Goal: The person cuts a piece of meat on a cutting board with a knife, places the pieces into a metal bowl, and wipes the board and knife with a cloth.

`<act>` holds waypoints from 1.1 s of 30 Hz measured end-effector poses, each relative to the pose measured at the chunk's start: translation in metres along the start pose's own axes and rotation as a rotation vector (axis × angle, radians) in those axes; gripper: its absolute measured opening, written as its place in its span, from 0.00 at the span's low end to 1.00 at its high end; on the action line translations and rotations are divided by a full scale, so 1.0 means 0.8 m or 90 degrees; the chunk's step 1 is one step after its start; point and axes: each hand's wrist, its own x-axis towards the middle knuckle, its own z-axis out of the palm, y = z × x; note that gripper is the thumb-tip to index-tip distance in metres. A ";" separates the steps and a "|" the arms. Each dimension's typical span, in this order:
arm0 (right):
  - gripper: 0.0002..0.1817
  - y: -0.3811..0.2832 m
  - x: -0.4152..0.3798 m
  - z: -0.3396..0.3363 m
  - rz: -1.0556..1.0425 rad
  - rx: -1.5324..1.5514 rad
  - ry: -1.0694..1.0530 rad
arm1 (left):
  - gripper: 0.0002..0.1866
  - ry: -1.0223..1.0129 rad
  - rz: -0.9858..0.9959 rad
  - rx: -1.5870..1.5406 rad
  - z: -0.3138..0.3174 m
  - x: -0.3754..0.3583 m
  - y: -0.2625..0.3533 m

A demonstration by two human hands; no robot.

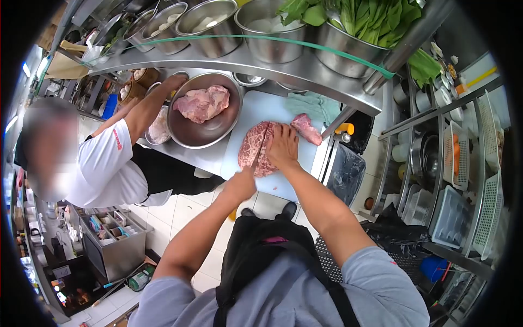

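Note:
A large piece of marbled meat (251, 143) lies on the pale blue cutting board (259, 103). My left hand (241, 185) is closed round the handle of a knife (259, 150), whose blade crosses the middle of the meat. On the meat's right part my right hand (283, 146) lies flat, fingers together and pointing away from me. A smaller piece of meat (306, 129) sits to the right on the board, near a green cloth (316, 106). Left of the board, a steel bowl (204, 133) holds another big piece of meat (201, 103).
A co-worker (106, 158) in a white shirt stands at the left, hands beyond the bowl. Steel pots (210, 41) and leafy greens (359, 22) stand on the shelf (229, 64) above the board. A yellow-topped bottle (344, 129) is at the right; racks (436, 117) stand farther right.

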 end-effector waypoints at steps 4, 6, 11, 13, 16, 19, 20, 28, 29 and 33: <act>0.26 -0.006 -0.005 -0.002 0.027 0.024 -0.027 | 0.17 -0.060 -0.119 -0.028 -0.003 -0.006 0.000; 0.26 -0.011 -0.011 -0.004 0.028 0.012 -0.018 | 0.20 -0.055 -0.091 -0.085 0.000 0.039 -0.002; 0.25 -0.005 -0.005 0.000 0.006 0.003 -0.015 | 0.19 -0.050 -0.103 -0.108 0.000 -0.011 -0.001; 0.24 -0.006 -0.007 0.009 0.016 0.014 -0.022 | 0.17 -0.063 -0.124 -0.089 0.014 -0.026 -0.010; 0.23 -0.004 -0.015 0.014 0.010 -0.027 0.020 | 0.18 -0.023 -0.071 -0.134 0.017 0.005 -0.009; 0.23 -0.002 -0.006 0.007 -0.021 -0.004 0.032 | 0.16 -0.039 -0.107 -0.111 0.008 -0.004 -0.005; 0.23 -0.004 -0.010 0.008 -0.019 -0.007 0.032 | 0.15 -0.031 -0.105 -0.100 0.010 -0.013 -0.003; 0.22 -0.003 -0.005 0.010 0.005 -0.007 0.039 | 0.17 0.016 -0.061 -0.089 0.042 -0.003 -0.022; 0.21 -0.003 -0.008 0.010 -0.014 -0.011 0.048 | 0.17 0.006 -0.070 -0.095 0.030 -0.025 -0.016; 0.22 -0.005 -0.011 0.011 0.008 -0.018 0.030 | 0.16 -0.009 -0.073 -0.116 0.022 -0.030 -0.016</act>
